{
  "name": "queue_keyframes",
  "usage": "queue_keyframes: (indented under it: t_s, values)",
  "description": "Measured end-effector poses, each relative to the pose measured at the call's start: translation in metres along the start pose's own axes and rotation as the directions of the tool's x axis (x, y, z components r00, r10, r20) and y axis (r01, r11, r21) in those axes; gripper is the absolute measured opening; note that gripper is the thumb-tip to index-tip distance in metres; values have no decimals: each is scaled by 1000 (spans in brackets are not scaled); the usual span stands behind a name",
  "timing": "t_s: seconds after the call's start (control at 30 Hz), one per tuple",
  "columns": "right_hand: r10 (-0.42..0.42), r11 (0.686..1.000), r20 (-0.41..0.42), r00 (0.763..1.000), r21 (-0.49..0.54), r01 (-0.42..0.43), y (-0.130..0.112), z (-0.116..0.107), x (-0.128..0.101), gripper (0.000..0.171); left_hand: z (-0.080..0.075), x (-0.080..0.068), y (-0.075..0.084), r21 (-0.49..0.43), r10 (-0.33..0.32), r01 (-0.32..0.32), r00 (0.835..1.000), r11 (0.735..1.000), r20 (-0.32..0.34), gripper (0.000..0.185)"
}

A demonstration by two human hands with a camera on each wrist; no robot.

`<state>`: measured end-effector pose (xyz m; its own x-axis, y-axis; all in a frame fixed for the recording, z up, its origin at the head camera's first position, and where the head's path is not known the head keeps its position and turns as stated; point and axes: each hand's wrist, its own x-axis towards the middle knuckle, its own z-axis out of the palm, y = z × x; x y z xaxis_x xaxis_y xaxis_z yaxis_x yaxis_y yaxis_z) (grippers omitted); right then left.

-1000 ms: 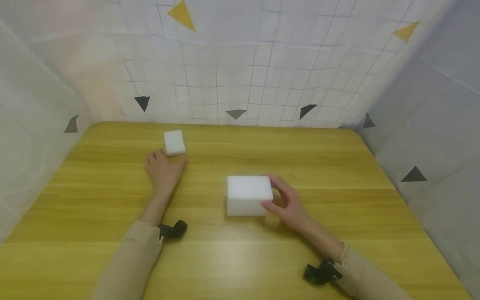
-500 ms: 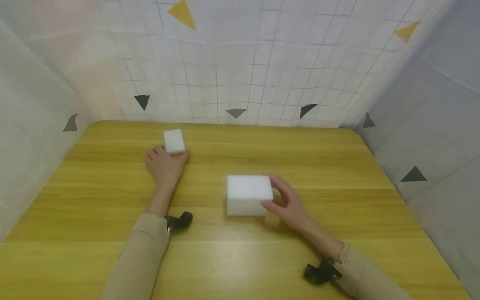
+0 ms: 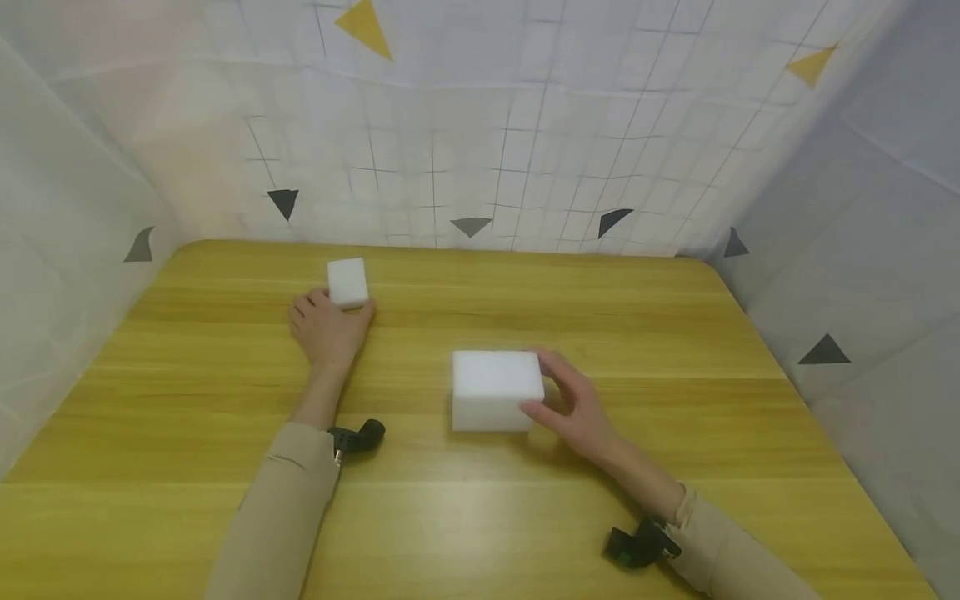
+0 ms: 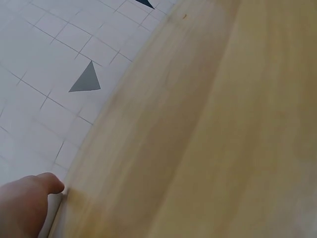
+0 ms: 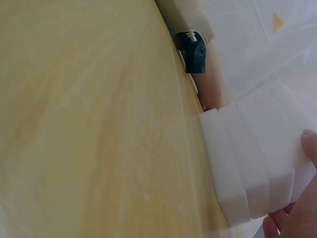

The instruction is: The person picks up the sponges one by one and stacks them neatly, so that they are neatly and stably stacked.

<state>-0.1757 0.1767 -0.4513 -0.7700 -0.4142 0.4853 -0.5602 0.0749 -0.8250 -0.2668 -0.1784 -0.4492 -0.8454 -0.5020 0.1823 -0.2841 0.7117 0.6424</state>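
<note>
A small white foam block lies far left on the yellow wooden table. My left hand lies low on the table at its near end, thumb at its right corner and fingers at its left side, pinching it. In the left wrist view only a fingertip shows against the block's edge. A larger white foam block sits mid-table. My right hand grips its right end, thumb on the near corner and fingers behind. The right wrist view shows it as three stacked slabs.
White gridded cloth walls with grey and yellow triangles enclose the table on three sides. Black wrist cameras sit under both beige sleeves. Bare tabletop lies at the right and along the near edge.
My left hand slid forward from just short of the small block until its fingers and thumb closed in on the block's near end. The right hand and the large block stayed put.
</note>
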Motion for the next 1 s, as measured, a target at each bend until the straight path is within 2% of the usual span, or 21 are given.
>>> queue_keyframes:
  t_s: [0.37,0.57,0.83,1.0]
  values:
    - [6,1000,10,1000,-16,-6,-2,1,0,62,1,-2,-5,-31,43,-43,999,999,24,72]
    - [-8,1000,10,1000,-16,8,-2,1,1,61,2,-8,0,-60,70,-66,996,996,58,75]
    - [-7,1000,10,1000,-17,8,0,0,0,61,10,-17,2,-171,119,-108,991,979,55,71]
    - [3,1000,8,1000,-18,-3,0,0,-1,62,14,-24,6,-194,161,-143,983,971,83,69]
